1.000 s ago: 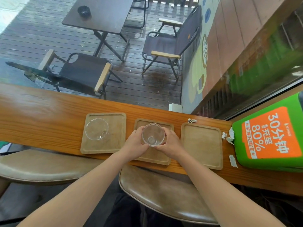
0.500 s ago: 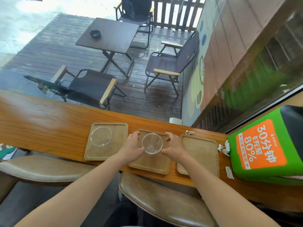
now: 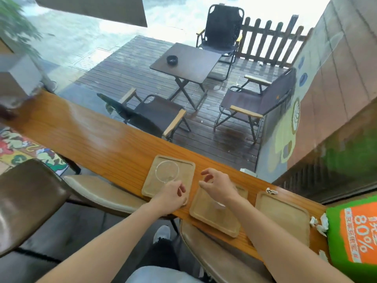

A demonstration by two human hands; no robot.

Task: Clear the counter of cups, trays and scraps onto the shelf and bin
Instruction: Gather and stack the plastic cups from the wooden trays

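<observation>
Three wooden trays lie in a row on the wooden counter [image 3: 98,137]. The left tray [image 3: 186,170] carries a clear cup [image 3: 166,173]. On the middle tray [image 3: 206,211] stands a second clear cup [image 3: 220,204], mostly hidden under my right wrist. The right tray [image 3: 285,219] is bare. My left hand [image 3: 173,196] rests at the left tray's near right corner, fingers loosely curled, just short of the cup's rim. Above the gap between the left and middle trays hovers my right hand [image 3: 217,182], fingers spread and holding nothing. Paper scraps [image 3: 271,190] lie behind the right tray.
A green and orange box [image 3: 355,237] stands at the counter's right end, with more white scraps [image 3: 319,222] beside it. Padded stools [image 3: 106,194] sit under the counter's near edge. Glass runs along the far side, with a deck, chairs and a table beyond it.
Both hands have let go of the middle cup, which stays on its tray, and have moved left toward the left tray. My view has risen and swung left.
</observation>
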